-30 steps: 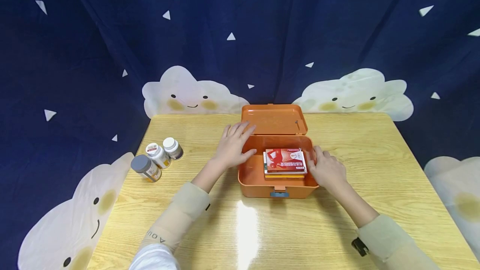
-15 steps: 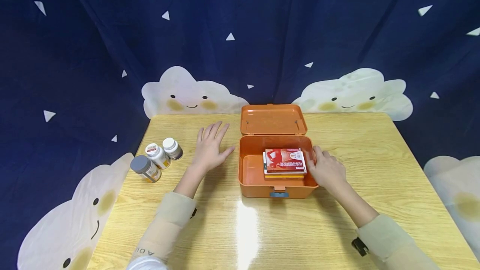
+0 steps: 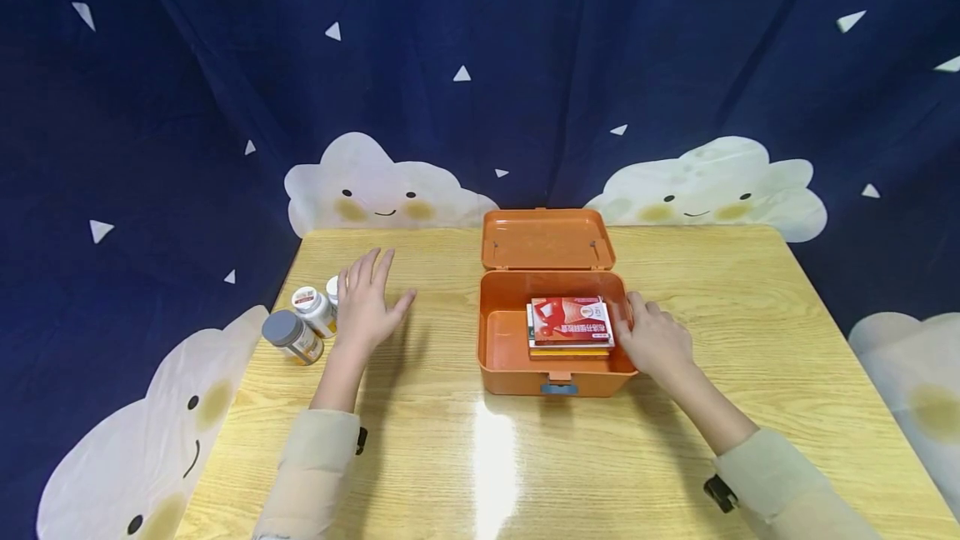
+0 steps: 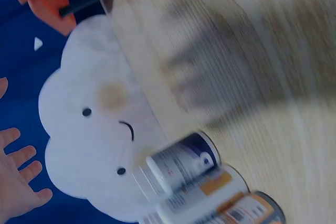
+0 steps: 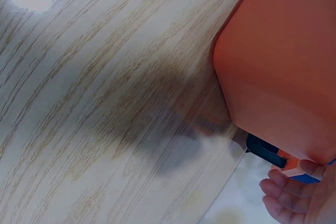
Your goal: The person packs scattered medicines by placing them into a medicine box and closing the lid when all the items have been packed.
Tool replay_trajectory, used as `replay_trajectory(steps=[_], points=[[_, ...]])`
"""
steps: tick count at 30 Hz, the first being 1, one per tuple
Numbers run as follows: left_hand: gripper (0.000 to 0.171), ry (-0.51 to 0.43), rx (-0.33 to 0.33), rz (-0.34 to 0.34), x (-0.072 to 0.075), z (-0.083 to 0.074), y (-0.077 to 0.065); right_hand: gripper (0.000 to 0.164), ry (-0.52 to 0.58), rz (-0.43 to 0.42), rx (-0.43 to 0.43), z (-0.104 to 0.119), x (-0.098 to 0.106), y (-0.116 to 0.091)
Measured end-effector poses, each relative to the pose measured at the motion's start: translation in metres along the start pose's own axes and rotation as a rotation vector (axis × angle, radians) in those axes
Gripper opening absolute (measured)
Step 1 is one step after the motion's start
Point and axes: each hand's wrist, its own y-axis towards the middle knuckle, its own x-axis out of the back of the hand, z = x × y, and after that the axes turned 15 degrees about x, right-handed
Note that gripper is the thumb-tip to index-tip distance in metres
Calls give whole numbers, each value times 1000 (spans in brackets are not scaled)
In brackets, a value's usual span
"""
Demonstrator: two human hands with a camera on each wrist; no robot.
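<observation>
Head view: at the far left of the wooden table (image 3: 435,457) stands a round bottle with a broad grey cap and a white-and-orange label (image 3: 294,338); it should be light and stiff, with smooth sides that may slip a little, so the hold belongs around the body just below the cap. Beside it stands a white round bottle with a red-and-white label on its cap (image 3: 317,312), probably just as light and best pinched around its shoulder. Next in the row, partly hidden, is a small white-capped bottle with a dark blue band (image 4: 184,162); being narrow, it likely tips if nudged, so thumb and fingertips should meet around its middle. The left hand (image 3: 366,311) is just to the right, fingers spread and thumb apart, holding nothing and apparently above the table rather than touching a bottle. Well to the right sits an orange rectangular plastic box (image 3: 517,382), its lid (image 3: 543,238) swung back; it looks stiff and fairly light, easiest to steady by a side wall. Inside lies a stack of flat cardboard boxes, red-and-white on top (image 3: 570,322), whose thin card could dent under a hard squeeze. Rightmost, the right hand (image 3: 660,344) grips the box's right wall, thumb over the rim.
</observation>
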Motion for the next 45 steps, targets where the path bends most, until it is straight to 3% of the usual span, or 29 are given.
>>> replay_trajectory(steps=[9,26,45], points=[[69,-14,83,-89,14,29,-4,45,0,-1,-3,0,0,0],[68,-34,267,-164,31,74,-17,45,-3,-6,3,1,2,0],[67,-44,369,-210,31,108,-37,46,4,-5,4,2,1,-1]])
